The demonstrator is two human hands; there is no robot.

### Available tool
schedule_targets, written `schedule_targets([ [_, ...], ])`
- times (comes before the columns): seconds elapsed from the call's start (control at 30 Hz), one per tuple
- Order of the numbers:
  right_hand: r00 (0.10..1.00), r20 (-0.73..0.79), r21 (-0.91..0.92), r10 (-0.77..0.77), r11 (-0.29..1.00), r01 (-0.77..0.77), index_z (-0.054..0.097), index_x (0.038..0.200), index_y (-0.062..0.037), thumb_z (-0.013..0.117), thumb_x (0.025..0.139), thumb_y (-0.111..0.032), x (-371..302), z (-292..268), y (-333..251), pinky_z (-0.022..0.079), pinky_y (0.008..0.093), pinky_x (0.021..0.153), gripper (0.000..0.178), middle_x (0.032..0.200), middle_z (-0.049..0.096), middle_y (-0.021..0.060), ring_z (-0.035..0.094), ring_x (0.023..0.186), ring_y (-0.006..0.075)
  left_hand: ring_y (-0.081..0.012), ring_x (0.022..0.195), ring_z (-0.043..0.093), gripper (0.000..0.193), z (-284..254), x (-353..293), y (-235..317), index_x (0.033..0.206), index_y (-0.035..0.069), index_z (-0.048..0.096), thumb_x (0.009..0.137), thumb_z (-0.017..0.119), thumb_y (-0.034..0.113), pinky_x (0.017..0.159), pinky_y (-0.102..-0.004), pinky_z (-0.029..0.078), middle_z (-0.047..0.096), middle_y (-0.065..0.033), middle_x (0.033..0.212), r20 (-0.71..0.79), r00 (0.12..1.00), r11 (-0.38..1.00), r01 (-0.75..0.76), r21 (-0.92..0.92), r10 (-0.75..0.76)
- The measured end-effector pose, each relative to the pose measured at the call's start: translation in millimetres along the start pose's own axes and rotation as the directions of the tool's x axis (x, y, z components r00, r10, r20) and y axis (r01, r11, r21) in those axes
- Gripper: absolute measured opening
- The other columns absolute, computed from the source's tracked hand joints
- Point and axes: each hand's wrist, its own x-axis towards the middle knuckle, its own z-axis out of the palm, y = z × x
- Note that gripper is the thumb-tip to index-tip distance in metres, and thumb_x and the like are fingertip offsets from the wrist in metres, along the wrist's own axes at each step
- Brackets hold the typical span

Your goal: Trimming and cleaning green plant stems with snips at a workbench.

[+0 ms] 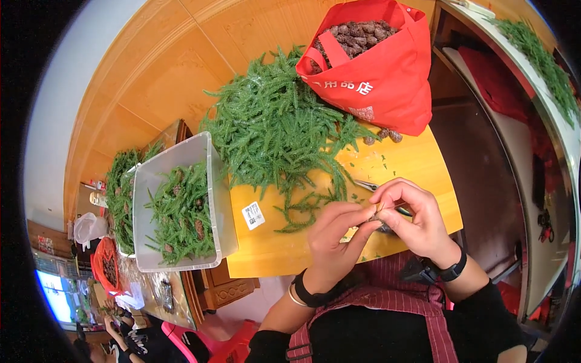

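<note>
Yellow table (260, 254) under green sprigs (272, 121) and red bag (393, 88) (loose cones (395, 137) alongside).

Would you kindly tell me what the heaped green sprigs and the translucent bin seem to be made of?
Green sprigs: perhaps glossy plastic, given the shiny highlights and even needles, though real foliage is possible.
Translucent bin: likely smooth, rigid plastic, judging by its cloudy, see-through walls.

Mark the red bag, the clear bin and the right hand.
Red bag (390, 81): head view, on its front wall.
Clear bin (223, 224): head view, on its right side wall.
Right hand (422, 222): head view, middle of the hand.
</note>
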Motion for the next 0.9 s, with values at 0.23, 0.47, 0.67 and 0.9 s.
schedule_targets([
  [0.23, 0.979, -0.064, 0.374, 0.194, 0.914, -0.156, 0.052, 0.086, -0.0027, 0.062, 0.073, -0.011, 4, -21, 22, 0.042, 0.0314, 0.08, 0.018, 0.097, 0.055, 0.0085, 0.053, 0.094, 0.0199, -0.017, 0.073, 0.059, 0.014, -3, -3, -5, 0.095, -0.001, 0.052, 0.082, 0.055, 0.001, 0.063, -0.0266, 0.05, 0.057, -0.0094, 0.085, 0.117, 0.905, 0.752, 0.407, -0.519, -0.409],
  [0.47, 0.97, 0.033, -0.839, 0.242, 0.533, -0.105, 0.052, 0.088, -0.0038, 0.072, 0.06, -0.013, -11, -38, 75, 0.04, 0.0363, 0.079, 0.035, 0.092, 0.049, 0.0136, 0.048, 0.089, 0.0321, -0.0173, 0.072, 0.059, 0.014, -6, -4, -6, 0.099, 0.001, 0.049, 0.086, 0.049, 0.006, 0.062, -0.027, 0.05, 0.058, -0.0107, 0.086, 0.22, 0.864, 0.543, 0.463, -0.701, -0.453],
  [0.67, 0.981, 0.113, -0.837, 0.157, 0.548, 0.009, 0.053, 0.085, -0.0047, 0.07, 0.06, -0.015, -10, -45, 80, 0.04, 0.0363, 0.079, 0.032, 0.094, 0.048, 0.0132, 0.047, 0.091, 0.0314, -0.0169, 0.073, 0.058, 0.014, -12, -1, -2, 0.099, 0.003, 0.049, 0.086, 0.049, 0.007, 0.062, -0.0269, 0.049, 0.059, -0.0136, 0.094, 0.238, 0.838, 0.452, 0.479, -0.752, -0.491],
  [0.9, 0.992, 0.002, -0.723, 0.122, 0.686, -0.083, 0.048, 0.074, 0.0029, 0.052, 0.063, -0.006, -17, -59, 63, 0.042, 0.0337, 0.063, 0.015, 0.078, 0.046, 0.0153, 0.049, 0.068, 0.0308, -0.0157, 0.072, 0.058, 0.014, -21, -6, -4, 0.099, 0.004, 0.049, 0.086, 0.05, 0.007, 0.062, -0.0252, 0.049, 0.058, -0.0148, 0.098, 0.252, 0.823, 0.425, 0.495, -0.758, -0.509],
])
